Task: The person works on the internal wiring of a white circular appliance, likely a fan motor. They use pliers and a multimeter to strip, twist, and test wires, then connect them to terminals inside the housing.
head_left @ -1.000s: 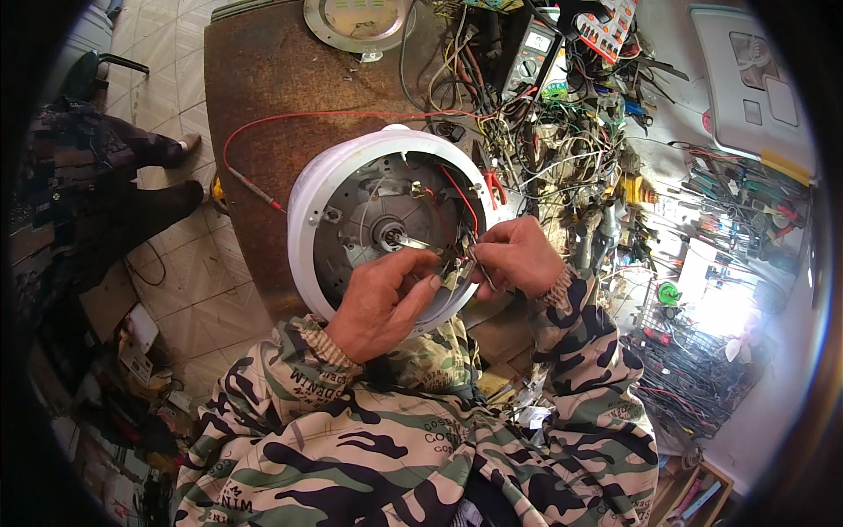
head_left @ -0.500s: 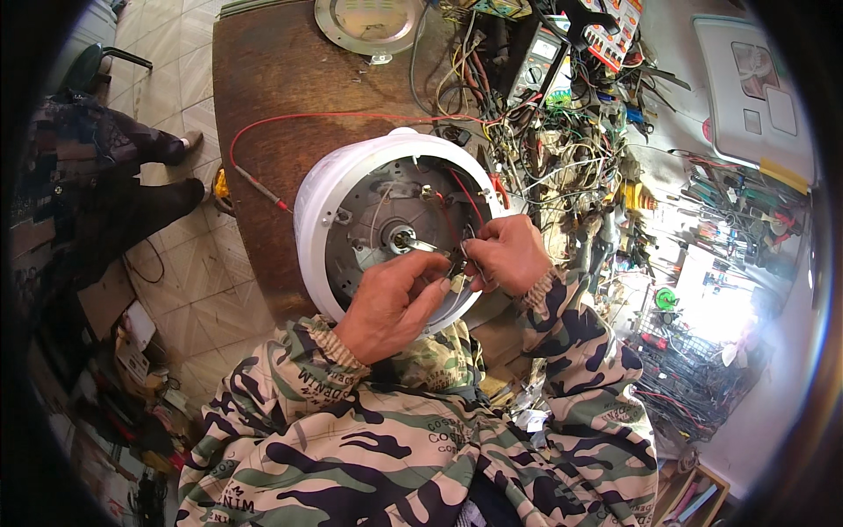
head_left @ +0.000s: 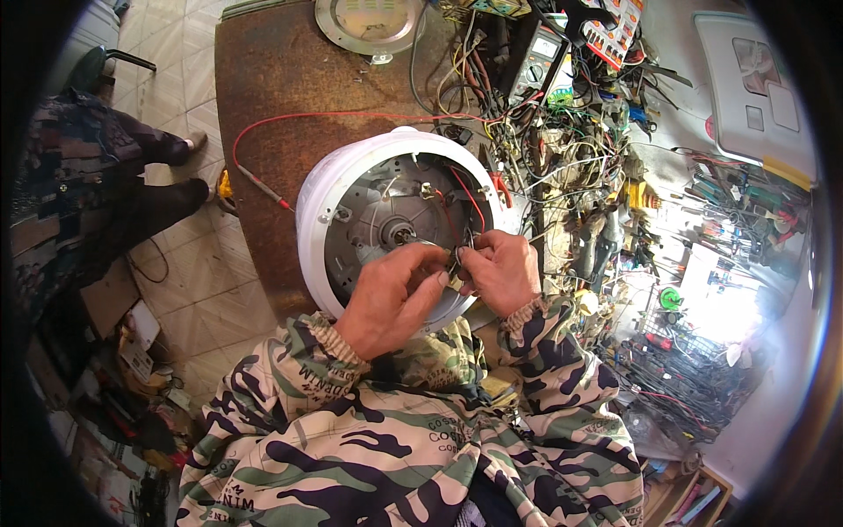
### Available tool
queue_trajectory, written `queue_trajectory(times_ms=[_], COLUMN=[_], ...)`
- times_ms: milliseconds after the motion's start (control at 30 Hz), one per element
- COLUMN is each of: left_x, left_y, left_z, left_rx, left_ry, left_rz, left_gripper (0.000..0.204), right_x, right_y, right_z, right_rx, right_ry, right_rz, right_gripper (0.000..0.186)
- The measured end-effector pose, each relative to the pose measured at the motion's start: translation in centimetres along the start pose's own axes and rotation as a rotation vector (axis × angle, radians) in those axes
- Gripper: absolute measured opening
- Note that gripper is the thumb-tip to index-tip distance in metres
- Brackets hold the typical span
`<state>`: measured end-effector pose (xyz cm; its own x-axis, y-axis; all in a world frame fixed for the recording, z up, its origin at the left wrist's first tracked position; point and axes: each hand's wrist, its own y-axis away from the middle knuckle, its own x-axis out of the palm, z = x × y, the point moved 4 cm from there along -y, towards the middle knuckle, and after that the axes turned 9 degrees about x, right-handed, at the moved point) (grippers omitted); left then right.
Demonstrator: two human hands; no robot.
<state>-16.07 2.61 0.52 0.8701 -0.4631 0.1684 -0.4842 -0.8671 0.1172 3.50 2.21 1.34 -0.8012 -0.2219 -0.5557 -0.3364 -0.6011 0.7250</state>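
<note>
A white round appliance housing lies with its open side up, showing a grey metal inside with a round hub in the middle. My left hand reaches over the near rim, thumb and fingers pinched on a thin wire that runs from the hub. Close against it, my right hand pinches wire ends at the right part of the opening; the fingers partly hide them. A red wire loops inside the housing, just beyond my right hand.
On the brown table, a red test lead lies left of the housing and a round metal cover at the back. A multimeter, tangled wires and tools crowd the right. Another person's legs are at the left.
My right hand has moved down and left, nearer my left hand. The red wire inside the housing now bows out more. My left hand has hardly shifted.
</note>
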Motion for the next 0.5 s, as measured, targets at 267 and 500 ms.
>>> queue_trajectory(times_ms=[267, 500], left_x=[-0.5, 1.5], left_y=[-3.3, -3.9], left_z=[-1.5, 2.0], left_rx=[-0.098, -0.266], left_ry=[0.33, 0.323], left_rz=[-0.158, -0.101], left_gripper=[0.035, 0.035], right_x=[0.3, -0.1], right_y=[-0.5, -0.7], right_z=[-1.5, -1.1], right_rx=[-0.031, -0.041], right_ry=[-0.21, -0.34], right_rz=[-0.118, -0.035], right_gripper=[0.025, 0.023])
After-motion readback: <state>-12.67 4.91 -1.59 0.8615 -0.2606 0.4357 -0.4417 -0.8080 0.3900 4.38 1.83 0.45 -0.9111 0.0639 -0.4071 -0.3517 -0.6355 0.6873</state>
